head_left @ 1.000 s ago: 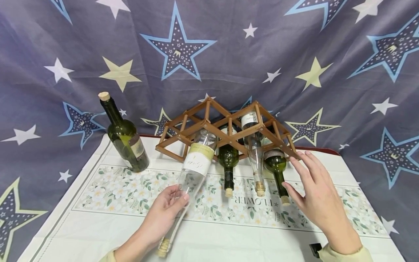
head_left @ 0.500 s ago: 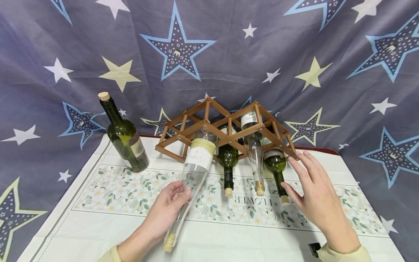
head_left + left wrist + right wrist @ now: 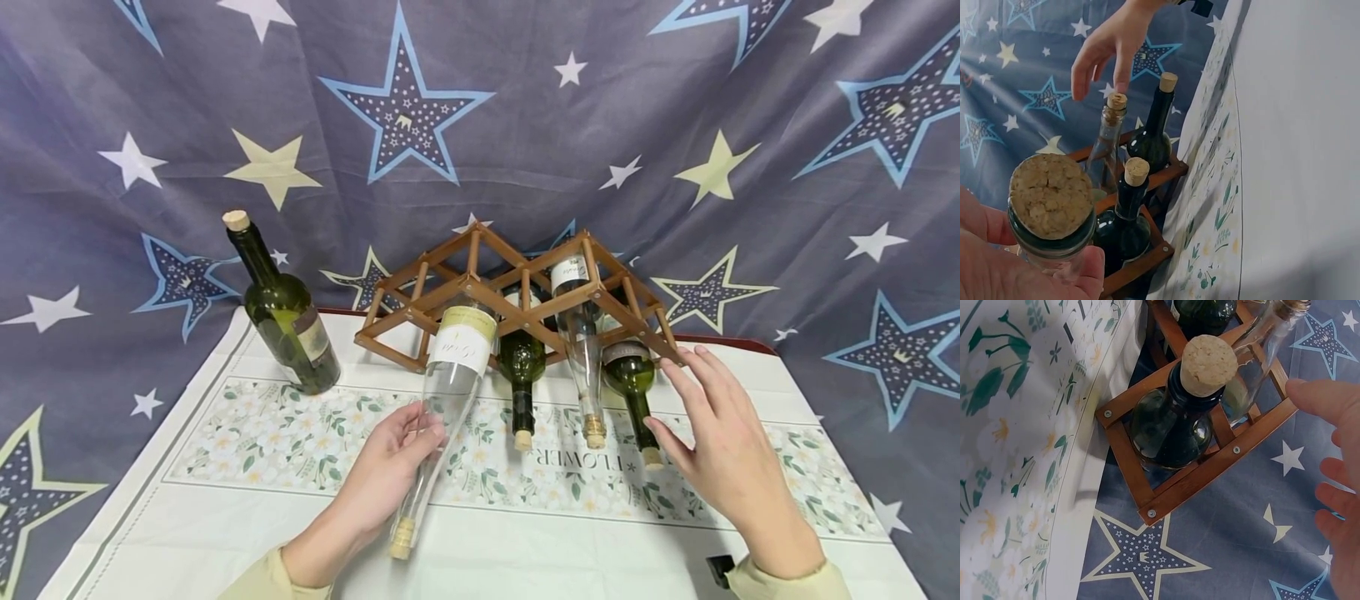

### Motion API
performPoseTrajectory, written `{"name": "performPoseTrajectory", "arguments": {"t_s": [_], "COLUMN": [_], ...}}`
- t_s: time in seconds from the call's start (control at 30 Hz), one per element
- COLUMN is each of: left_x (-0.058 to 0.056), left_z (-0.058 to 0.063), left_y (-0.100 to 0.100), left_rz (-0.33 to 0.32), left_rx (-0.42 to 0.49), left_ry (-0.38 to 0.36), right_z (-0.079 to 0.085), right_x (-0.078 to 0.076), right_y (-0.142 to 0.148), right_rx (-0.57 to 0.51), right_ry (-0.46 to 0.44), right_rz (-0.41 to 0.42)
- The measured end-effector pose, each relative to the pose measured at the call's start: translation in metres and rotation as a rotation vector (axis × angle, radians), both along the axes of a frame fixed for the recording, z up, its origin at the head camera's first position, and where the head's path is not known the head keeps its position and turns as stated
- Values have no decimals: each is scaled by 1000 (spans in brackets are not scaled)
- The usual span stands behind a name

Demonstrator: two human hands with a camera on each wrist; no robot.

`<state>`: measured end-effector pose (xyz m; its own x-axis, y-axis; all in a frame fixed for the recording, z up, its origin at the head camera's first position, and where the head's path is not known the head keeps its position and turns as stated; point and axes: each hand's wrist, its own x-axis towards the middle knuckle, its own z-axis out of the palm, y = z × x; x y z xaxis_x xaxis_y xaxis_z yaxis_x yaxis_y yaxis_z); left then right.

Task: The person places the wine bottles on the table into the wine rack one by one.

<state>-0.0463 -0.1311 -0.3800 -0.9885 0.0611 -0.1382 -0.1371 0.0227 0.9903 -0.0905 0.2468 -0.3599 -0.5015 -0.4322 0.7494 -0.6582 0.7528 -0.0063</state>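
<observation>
In the head view my left hand [image 3: 390,467] grips a clear corked glass bottle [image 3: 453,387] with a white and yellow-green label. The bottle slants, its cork toward me and its base end entering the wooden wine rack [image 3: 525,312]. The left wrist view shows its cork [image 3: 1052,195] close up, thumb and fingers around the glass. At the rack's right end my right hand [image 3: 731,454] has its fingers extended, fingertips right at the frame. Below them lies a dark green bottle [image 3: 632,375] in the rack, its neck near my right thumb.
Another green bottle [image 3: 522,367] and a clear bottle [image 3: 581,350] lie in the rack, necks forward. One green bottle [image 3: 292,325] stands upright at the left. A floral runner print crosses the white tablecloth [image 3: 562,567]; a star-patterned curtain [image 3: 480,100] hangs behind.
My left hand has pushed the clear bottle forward and slightly right, farther into the rack; its cork has moved up in the head view. My right hand stays almost still.
</observation>
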Motion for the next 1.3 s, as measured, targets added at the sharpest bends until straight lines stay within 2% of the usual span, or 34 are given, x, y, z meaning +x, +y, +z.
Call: {"name": "performPoseTrajectory", "arguments": {"t_s": [0.7,1.3], "left_x": [-18,-28], "left_z": [4,5], "left_y": [10,18], "left_rz": [34,53], "left_rx": [38,96], "left_ry": [0,16], "right_z": [0,1], "right_x": [-2,-1], "right_y": [5,6], "right_rx": [1,8], "right_ry": [-10,-21], "right_rz": [-9,-18]}}
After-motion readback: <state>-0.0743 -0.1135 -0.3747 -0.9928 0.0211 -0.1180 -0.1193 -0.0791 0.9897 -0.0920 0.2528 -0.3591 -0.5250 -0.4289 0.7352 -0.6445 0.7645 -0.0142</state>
